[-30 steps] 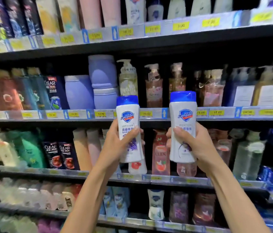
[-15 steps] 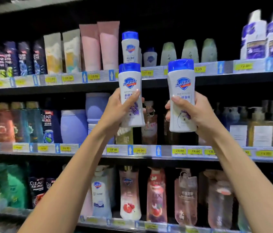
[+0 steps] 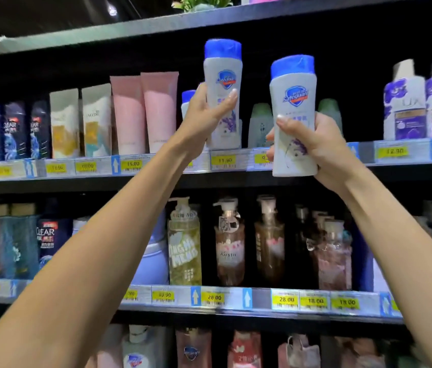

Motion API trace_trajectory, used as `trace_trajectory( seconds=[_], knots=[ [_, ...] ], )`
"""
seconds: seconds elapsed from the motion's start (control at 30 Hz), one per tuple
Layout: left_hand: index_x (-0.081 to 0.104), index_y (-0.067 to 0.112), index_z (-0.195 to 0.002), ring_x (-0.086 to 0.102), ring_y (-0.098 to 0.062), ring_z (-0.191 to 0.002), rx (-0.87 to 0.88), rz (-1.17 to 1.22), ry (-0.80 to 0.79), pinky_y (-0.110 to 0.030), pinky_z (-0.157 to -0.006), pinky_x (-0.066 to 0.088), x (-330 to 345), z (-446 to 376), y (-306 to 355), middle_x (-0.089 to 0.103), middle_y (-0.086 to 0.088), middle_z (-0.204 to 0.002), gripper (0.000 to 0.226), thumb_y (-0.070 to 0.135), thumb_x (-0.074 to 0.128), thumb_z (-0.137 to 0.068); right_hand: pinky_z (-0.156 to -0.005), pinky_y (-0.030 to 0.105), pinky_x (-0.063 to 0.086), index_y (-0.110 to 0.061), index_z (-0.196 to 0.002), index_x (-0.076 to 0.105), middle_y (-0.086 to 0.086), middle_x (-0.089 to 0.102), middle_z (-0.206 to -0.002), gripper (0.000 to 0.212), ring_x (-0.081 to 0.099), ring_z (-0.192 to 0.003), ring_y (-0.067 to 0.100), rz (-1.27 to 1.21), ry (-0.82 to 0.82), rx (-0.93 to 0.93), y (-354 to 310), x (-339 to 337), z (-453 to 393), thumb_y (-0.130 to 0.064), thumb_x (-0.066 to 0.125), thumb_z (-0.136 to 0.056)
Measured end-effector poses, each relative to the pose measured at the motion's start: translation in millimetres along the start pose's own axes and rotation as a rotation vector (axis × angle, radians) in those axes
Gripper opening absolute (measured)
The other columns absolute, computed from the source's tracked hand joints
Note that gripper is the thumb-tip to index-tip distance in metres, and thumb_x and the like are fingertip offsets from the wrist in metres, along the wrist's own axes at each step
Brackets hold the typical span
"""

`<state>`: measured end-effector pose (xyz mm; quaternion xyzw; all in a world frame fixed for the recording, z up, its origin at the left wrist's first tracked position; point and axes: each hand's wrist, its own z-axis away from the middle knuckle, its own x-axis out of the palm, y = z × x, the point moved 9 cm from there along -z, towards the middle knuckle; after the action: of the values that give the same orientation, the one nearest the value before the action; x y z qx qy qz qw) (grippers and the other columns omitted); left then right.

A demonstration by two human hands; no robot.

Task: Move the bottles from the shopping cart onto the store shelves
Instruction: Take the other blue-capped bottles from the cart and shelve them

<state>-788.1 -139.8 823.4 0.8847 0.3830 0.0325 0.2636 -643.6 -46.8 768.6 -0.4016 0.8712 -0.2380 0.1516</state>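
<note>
- Bottles with blue caps are held up in the head view, one per hand, before the upper shelf point(image 3: 408, 166) that carries the yellow price tags.
- The left bottle point(image 3: 223, 94) is gripped at mid-body by the left hand point(image 3: 204, 120), fingers wrapped round it; its base is level with that shelf's edge, just in front of a matching bottle point(image 3: 187, 102) already standing there.
- The right bottle point(image 3: 293, 115) is clamped low by the right hand point(image 3: 315, 147), fingers curled across its label; its base hangs below the shelf's edge.
- Risk, as judged: the right bottle's base could be caught on the shelf's edge if pushed in without being raised.
- The green-capped bottles point(image 3: 261, 123) behind could be knocked over if either bottle is set down too deep.
</note>
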Motion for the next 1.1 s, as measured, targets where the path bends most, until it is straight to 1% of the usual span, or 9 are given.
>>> trace_trajectory(
  seconds=[0.17,0.33,0.43,0.5,0.63,0.77,0.9,1.0,1.1],
  knots=[
    [0.052,0.003,-0.118,0.063,-0.017,-0.094,0.013,-0.102,0.080,-0.029,-0.078,0.056,20,-32,-12,0.065,-0.009,-0.104,0.038,0.017,0.069,-0.086,-0.060,0.032,0.056,-0.006,-0.098,0.057,0.005,0.068,-0.076,0.037,0.067,-0.060,0.019,-0.032,0.060,-0.012,0,-17,-4,-0.034,0.068,-0.076],
    [0.060,-0.006,-0.110,0.068,-0.024,-0.092,-0.185,-0.208,0.023,-0.032,-0.078,0.058,36,-39,-53,0.069,-0.016,-0.102,0.037,0.015,0.073,-0.082,-0.061,0.033,0.057,-0.009,-0.095,0.059,0.003,0.069,-0.077,0.031,0.067,-0.061,0.018,-0.005,0.083,-0.007,4,-32,2,-0.034,0.067,-0.077],
    [0.062,-0.009,-0.105,0.065,-0.014,-0.076,-0.270,-0.254,-0.087,-0.014,-0.057,0.053,43,-37,-66,0.068,-0.010,-0.091,0.031,0.011,0.071,-0.084,-0.062,0.033,0.057,-0.008,-0.096,0.059,0.004,0.069,-0.078,0.033,0.067,-0.062,0.018,-0.006,0.093,0.005,7,-35,2,-0.033,0.066,-0.077],
    [0.060,-0.007,-0.106,0.061,-0.009,-0.071,-0.304,-0.264,-0.129,-0.011,-0.048,0.046,44,-36,-68,0.065,-0.005,-0.083,0.029,0.011,0.069,-0.085,-0.061,0.031,0.056,-0.008,-0.096,0.059,0.003,0.069,-0.077,0.033,0.067,-0.061,0.018,-0.007,0.095,0.007,8,-35,1,-0.034,0.066,-0.076],
    [0.058,-0.003,-0.110,0.059,-0.015,-0.080,-0.381,-0.341,-0.178,-0.019,-0.061,0.045,43,-34,-74,0.064,-0.005,-0.088,0.034,0.019,0.068,-0.087,-0.058,0.028,0.055,-0.007,-0.098,0.059,0.003,0.069,-0.078,0.037,0.068,-0.062,0.017,-0.016,0.085,0.007,11,-33,1,-0.035,0.066,-0.076],
    [0.056,0.003,-0.112,0.055,-0.012,-0.075,-0.393,-0.464,-0.156,-0.020,-0.057,0.041,41,-35,-77,0.063,-0.004,-0.092,0.039,0.030,0.067,-0.087,-0.057,0.028,0.055,-0.007,-0.098,0.059,0.001,0.069,-0.077,0.034,0.068,-0.063,0.016,-0.026,0.086,0.016,17,-32,1,-0.034,0.066,-0.078],
    [0.052,0.001,-0.119,0.054,-0.017,-0.080,-0.391,-0.516,-0.092,-0.024,-0.064,0.043,39,-38,-80,0.063,-0.012,-0.104,0.046,0.030,0.068,-0.087,-0.057,0.027,0.055,-0.005,-0.100,0.059,0.001,0.070,-0.077,0.037,0.069,-0.063,0.016,-0.027,0.087,0.026,21,-32,0,-0.034,0.067,-0.078],
    [0.043,-0.004,-0.128,0.060,-0.031,-0.102,-0.404,-0.559,-0.046,-0.038,-0.083,0.049,37,-39,-81,0.060,-0.021,-0.119,0.053,0.027,0.064,-0.090,-0.056,0.027,0.055,-0.002,-0.101,0.058,0.001,0.070,-0.076,0.041,0.069,-0.063,0.017,-0.028,0.087,0.024,21,-33,0,-0.035,0.067,-0.077],
    [0.037,-0.005,-0.132,0.055,-0.033,-0.115,-0.448,-0.580,-0.023,-0.039,-0.093,0.046,35,-38,-85,0.056,-0.020,-0.125,0.055,0.026,0.060,-0.093,-0.056,0.028,0.055,-0.002,-0.101,0.059,0.001,0.070,-0.076,0.042,0.069,-0.064,0.018,-0.015,0.092,0.023,19,-34,0,-0.035,0.068,-0.077]
  ],
)
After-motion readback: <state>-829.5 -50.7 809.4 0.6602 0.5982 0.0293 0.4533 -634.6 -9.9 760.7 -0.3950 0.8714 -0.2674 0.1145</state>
